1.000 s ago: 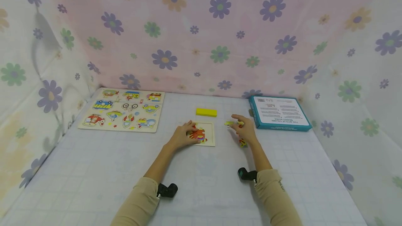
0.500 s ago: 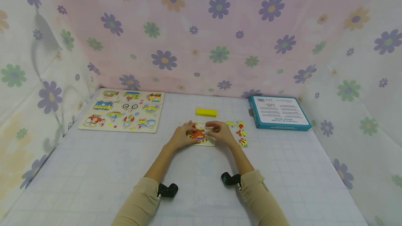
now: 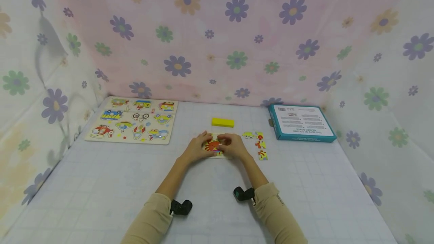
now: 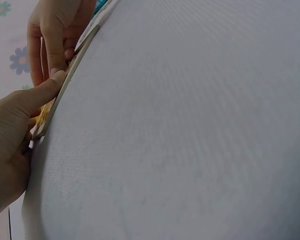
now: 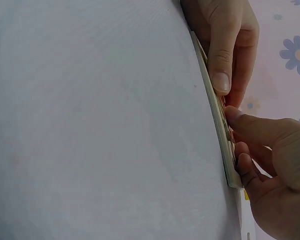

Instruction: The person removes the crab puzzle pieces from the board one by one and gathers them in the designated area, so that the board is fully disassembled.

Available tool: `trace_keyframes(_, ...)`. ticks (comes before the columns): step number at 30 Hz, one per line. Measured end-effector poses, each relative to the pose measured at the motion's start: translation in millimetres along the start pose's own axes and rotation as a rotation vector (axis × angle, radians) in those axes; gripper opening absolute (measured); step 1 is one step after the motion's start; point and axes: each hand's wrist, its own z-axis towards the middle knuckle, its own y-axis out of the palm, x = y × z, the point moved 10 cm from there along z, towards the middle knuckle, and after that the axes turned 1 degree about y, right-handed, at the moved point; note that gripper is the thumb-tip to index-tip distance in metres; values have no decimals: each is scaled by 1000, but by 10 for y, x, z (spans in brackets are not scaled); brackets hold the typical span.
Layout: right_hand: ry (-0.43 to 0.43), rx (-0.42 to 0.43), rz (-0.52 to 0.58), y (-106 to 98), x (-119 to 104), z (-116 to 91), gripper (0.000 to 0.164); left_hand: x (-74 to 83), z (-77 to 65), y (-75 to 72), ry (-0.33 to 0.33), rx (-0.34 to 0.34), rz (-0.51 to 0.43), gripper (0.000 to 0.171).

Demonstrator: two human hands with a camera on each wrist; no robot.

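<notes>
A small wooden jigsaw board (image 3: 228,156) with red and yellow picture pieces lies in the middle of the table in the head view. My left hand (image 3: 196,147) grips its left side, the thumb along the near edge and the fingers round the far side. From the right, my right hand (image 3: 235,147) bends over the board, thumb and fingers pinching a puzzle piece down at the picture; the hand mostly hides it. In the right wrist view the right thumb (image 5: 255,127) is close to the left thumb (image 5: 221,80) on the thin board (image 5: 217,120).
Several loose puzzle pieces (image 3: 260,145) lie right of the board. A yellow bar (image 3: 222,122) sits behind it. At back left is a large vehicle puzzle board (image 3: 130,118); at back right, a teal-edged box (image 3: 303,122). Flowered cloth (image 3: 217,40) hangs behind the table.
My right hand has moved left from the loose pieces to the jigsaw board and its fingers have come down on the picture. My left hand has kept its hold.
</notes>
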Motion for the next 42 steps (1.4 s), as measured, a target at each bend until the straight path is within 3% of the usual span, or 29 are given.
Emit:
trace_keyframes(9,17,28,103,-7,13,29,32,86,0,-16,35,-24,79,69)
trace_keyframes(18,25,96,87,-29,-16,65,24,71,5,-5,28,-36,85,70)
trace_keyframes(29,70,58,14,4,-12,67,29,58,8,1,45,-17,86,69)
trace_keyframes(42,105,64,80,2,27,126,25,51,5,0,38,-12,89,68)
